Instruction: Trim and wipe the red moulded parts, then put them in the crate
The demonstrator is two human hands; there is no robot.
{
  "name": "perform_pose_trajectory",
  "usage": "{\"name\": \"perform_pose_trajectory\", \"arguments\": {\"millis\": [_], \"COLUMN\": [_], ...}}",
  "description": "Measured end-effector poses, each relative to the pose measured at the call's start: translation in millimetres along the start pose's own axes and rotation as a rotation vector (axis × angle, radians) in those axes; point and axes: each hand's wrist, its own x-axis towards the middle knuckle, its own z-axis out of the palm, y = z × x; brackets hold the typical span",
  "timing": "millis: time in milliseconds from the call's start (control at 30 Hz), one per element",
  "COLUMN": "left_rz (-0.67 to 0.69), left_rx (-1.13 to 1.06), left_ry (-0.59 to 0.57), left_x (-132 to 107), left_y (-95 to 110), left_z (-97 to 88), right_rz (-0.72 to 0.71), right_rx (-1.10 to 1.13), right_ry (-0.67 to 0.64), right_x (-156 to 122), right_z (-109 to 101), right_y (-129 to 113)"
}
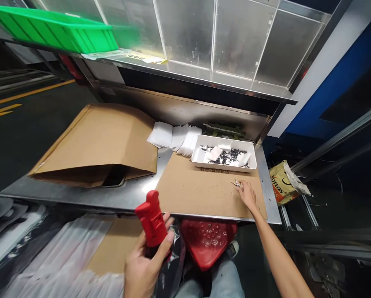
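The left hand [143, 260] has its grip closed around a red plastic object [151, 218], held just off the bench's [138, 193] front edge. The right hand [247, 194] pinches small metal scissors [236, 183] above a cardboard sheet [198, 194] near the front right corner. Behind them, a white tray [195, 154] holds small black parts [224, 156].

Factory workstation, stainless steel desk [80, 194] under a cardboard sheet [207, 190], green plastic bin [53, 31] on far metal shelf [185, 68], yellow-marked floor [2, 109] at left
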Motion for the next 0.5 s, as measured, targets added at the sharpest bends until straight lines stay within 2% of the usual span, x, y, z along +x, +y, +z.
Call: {"name": "perform_pose_trajectory", "arguments": {"millis": [133, 200, 267, 400, 500], "left_rz": [-0.387, -0.493, -0.533, -0.597, -0.614], "left_rx": [-0.471, -0.596, -0.649, -0.697, -0.697], "left_ry": [-0.209, -0.259, -0.275, -0.314, -0.326], "left_x": [0, 2, 3, 0, -7], "left_y": [0, -1, 0, 6, 6], "left_z": [28.3, 40.2, 49.0, 58.8, 61.1], "right_rz": [-0.015, -0.015, -0.023, -0.083, -0.13], "right_rx": [-0.107, -0.105, -0.064, 0.133, 0.329], "right_ry": [-0.109, -0.153, -0.178, -0.174, -0.154], "right_x": [33, 38, 38, 9, -42], "right_z": [15, 18, 14, -19, -55], "right_y": [-8, -9, -8, -17, -37]}}
